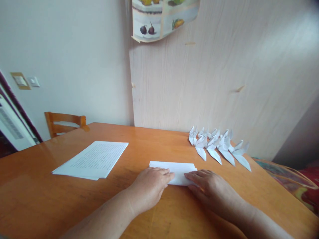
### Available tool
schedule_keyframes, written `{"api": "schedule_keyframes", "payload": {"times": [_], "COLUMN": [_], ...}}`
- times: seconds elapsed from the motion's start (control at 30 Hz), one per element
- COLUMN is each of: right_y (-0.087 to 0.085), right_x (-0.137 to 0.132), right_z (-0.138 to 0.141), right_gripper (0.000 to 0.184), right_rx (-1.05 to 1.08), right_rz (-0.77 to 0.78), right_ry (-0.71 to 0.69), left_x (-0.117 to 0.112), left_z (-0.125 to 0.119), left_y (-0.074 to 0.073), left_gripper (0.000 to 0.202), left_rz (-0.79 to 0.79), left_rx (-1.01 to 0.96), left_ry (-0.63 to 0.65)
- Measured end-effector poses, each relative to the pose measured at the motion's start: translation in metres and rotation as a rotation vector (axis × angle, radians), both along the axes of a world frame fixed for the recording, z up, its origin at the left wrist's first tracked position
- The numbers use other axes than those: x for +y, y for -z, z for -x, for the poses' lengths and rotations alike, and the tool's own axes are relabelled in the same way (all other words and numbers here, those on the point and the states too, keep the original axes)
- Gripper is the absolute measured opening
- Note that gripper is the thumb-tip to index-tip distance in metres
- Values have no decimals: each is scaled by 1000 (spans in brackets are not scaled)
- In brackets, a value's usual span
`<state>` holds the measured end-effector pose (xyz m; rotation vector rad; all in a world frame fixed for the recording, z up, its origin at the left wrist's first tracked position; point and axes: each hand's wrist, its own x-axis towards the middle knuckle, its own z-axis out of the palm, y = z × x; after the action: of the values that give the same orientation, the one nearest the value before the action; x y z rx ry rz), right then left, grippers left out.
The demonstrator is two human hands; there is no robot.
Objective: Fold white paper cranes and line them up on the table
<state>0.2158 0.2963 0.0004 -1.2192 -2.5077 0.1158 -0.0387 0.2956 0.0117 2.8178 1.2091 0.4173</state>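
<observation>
1. Both hands rest on the table [169,220]. The left hand [152,184] lays its outstretched fingers over the left part of the white paper [179,172]; the right hand [213,186] covers its right end. Whether either thumb pinches the near edge, I cannot tell.
2. The paper lies flat beneath and between the two sets of fingertips, apparently folded, its far edge exposed. Layers look slightly offset at the far right corner. Risk: a crooked crease, should the hands press unevenly or the layers slip.
3. Loose sheets [92,161] with writing lie left of and beyond the left hand, their edges not squared. Risk: scattering, if the left forearm swings outward.
4. Folded paper birds [224,146] stand grouped beyond the right hand, crowded together. Risk: toppling or bent wings, from a careless right-hand reach.
5. Farther off, a wooden chair [66,118] stands past the sheets; a curling poster [171,23] hangs above and beyond both hands.
</observation>
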Motion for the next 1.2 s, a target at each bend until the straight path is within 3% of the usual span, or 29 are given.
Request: {"api": "schedule_keyframes", "payload": {"times": [0.3, 0.73, 0.93, 1.2], "right_y": [-8, 0, 3, -10], "right_x": [-11, -10, -10, -10], "right_z": [5, 8, 11, 16], "right_gripper": [25, 25, 29, 28], "right_rx": [30, -54, -61, -92], "right_rz": [-38, 52, 82, 195], "right_ry": [-12, 52, 70, 87], "left_x": [-13, -11, -9, -5], "left_z": [-1, -5, -4, -1], "left_y": [-5, 0, 3, 8], "left_gripper": [51, 36, 40, 43], "left_rz": [-1, 80, 83, 115], "left_rx": [64, 43, 57, 83], "left_ry": [-28, -82, -97, -109]}}
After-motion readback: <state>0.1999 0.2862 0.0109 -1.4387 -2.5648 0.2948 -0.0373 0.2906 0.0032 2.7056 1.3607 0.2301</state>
